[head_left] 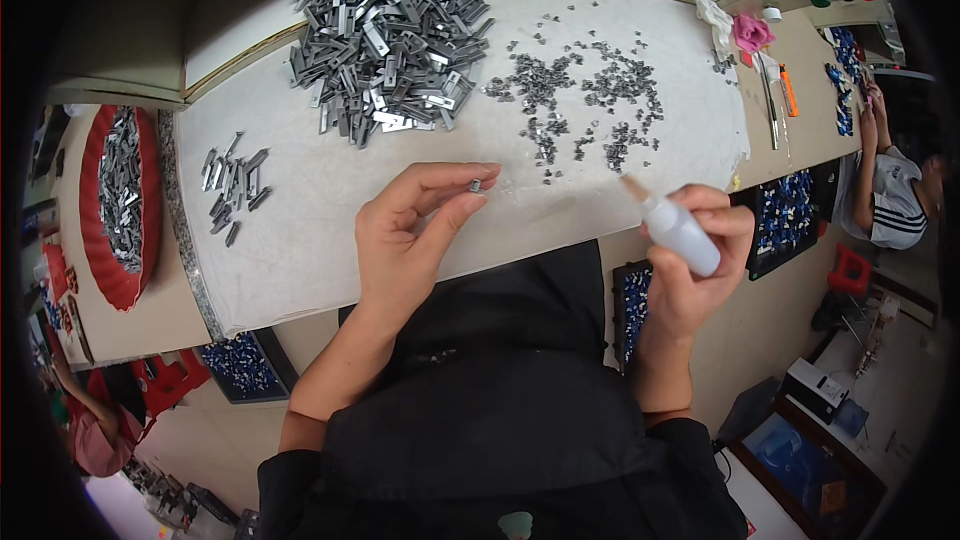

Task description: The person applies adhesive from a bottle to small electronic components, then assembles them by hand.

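Between the thumb and fingertips of my left hand is a small metal part, held just above the near part of the white work surface. My right hand grips a white squeeze bottle with a thin tan nozzle, tilted up and to the left. The nozzle is apart from the metal part. Beyond my hands, tiny dark metal pieces lie scattered in loose clusters. To their left rises a large heap of grey rectangular metal parts. A smaller group of similar parts lies at the left.
A red scalloped basket full of metal parts stands at the far left. Tweezers, an orange-handled tool and a pink cloth lie at the right. Trays of blue and white parts sit below the table edge. Other people work at both sides.
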A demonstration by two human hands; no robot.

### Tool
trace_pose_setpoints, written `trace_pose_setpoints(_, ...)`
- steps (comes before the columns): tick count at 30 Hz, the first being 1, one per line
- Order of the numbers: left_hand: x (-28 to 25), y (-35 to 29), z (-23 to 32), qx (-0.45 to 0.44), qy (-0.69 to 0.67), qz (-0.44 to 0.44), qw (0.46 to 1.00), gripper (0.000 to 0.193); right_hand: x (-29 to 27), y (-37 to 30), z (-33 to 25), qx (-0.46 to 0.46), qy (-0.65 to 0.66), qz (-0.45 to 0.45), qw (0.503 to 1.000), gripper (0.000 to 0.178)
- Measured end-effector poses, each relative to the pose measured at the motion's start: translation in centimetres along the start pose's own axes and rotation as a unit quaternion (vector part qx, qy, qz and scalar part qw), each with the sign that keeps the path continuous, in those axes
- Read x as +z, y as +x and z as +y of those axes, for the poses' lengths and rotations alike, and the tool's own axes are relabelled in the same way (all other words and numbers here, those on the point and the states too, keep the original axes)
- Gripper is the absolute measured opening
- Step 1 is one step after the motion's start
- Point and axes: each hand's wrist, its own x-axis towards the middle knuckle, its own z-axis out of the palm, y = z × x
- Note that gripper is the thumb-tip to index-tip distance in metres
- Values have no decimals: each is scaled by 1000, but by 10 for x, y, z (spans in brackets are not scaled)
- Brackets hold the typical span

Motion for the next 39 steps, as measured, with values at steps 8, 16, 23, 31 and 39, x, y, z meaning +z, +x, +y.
trace_pose_setpoints(8, 3, 1, -1, 2, 7, 0, 1000, 17, -26, 52, 26, 164, -239, -64, 955, 28)
trace_pose_setpoints(16, 3, 1, 0, 1, 19, -9, 1000, 17, -13, 64, 36, 104, -344, -130, 924, 15)
trace_pose_setpoints(23, 1, 1, -2, 4, 19, -15, 1000, 17, -7, 68, 34, 27, -387, -242, 889, 13)
trace_pose_setpoints(31, 1, 1, -2, 12, 27, -21, 999, 17, -6, 64, 24, 31, -385, -260, 885, 13)
trace_pose_setpoints(39, 1, -1, -1, 11, 38, -15, 999, 17, -1, 56, 25, 37, -390, -266, 881, 15)
